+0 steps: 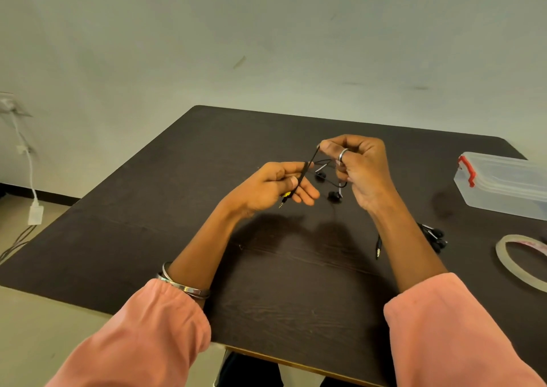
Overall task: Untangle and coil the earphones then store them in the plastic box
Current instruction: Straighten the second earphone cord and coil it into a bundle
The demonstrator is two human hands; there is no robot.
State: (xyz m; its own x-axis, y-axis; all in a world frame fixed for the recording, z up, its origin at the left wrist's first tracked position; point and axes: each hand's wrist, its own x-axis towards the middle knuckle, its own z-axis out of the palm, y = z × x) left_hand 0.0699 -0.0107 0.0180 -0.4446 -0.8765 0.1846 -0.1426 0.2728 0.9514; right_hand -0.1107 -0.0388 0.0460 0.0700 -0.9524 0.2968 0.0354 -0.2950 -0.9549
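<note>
The dark wood-grain bench (pixel 177 223) fills most of my view, set against a pale wall (pixel 266 31). My two forearms reach out over it in pink sleeves (pixel 142 336), with metal bangles (pixel 183 286) on my left wrist.

At the far right edge of the bench sits the plastic box (pixel 503 185), clear, with its lid on and a red clasp at the near end. Just in front of it, nearer me, lies a roll of clear tape (pixel 515 268), flat on the bench and partly cut off by the edge of the view.

My left hand (pixel 275 188) is held above the middle of the bench, its grip closed on the earphones (pixel 305 170): the black cable runs across my fingers and the plug end pokes out below them. My right hand (pixel 358 167), a ring on one finger, pinches the same cable higher up between thumb and forefinger, so the cord is stretched taut between both hands. The two earbuds hang in loose loops beneath my right hand, just above the bench.

A second bundle of black earphones (pixel 432 235) lies on the bench beside my right forearm, its plug pointing toward me.
</note>
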